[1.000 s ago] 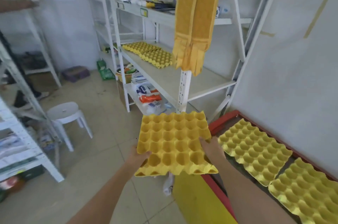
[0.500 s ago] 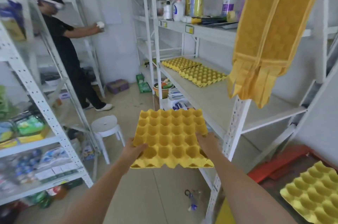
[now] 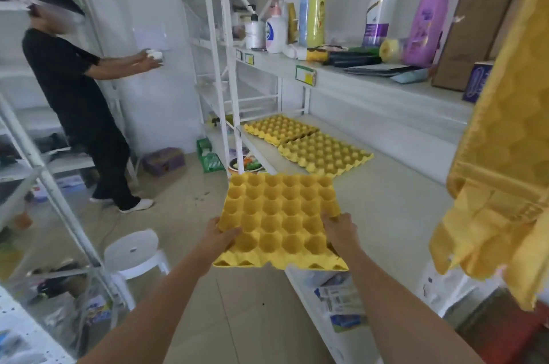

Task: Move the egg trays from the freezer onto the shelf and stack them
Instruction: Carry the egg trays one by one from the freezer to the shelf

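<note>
I hold a yellow egg tray [image 3: 280,218] flat in front of me, over the front edge of the white shelf [image 3: 395,209]. My left hand [image 3: 219,237] grips its near left corner and my right hand [image 3: 338,231] grips its near right side. Two more yellow egg trays lie side by side farther along the same shelf: one at the back [image 3: 279,128], one nearer [image 3: 325,152]. The freezer shows only as a red corner [image 3: 511,331] at the lower right.
A yellow cloth [image 3: 505,155] hangs close at the right, in front of the shelf. Bottles [image 3: 315,15] and a box stand on the shelf above. A person in black [image 3: 77,90] works at the left racks. A white stool [image 3: 133,250] stands on the floor.
My view has turned left, away from the freezer toward the shelf. The tray in my hands has come closer to the shelf, and the trays in the freezer have left the view.
</note>
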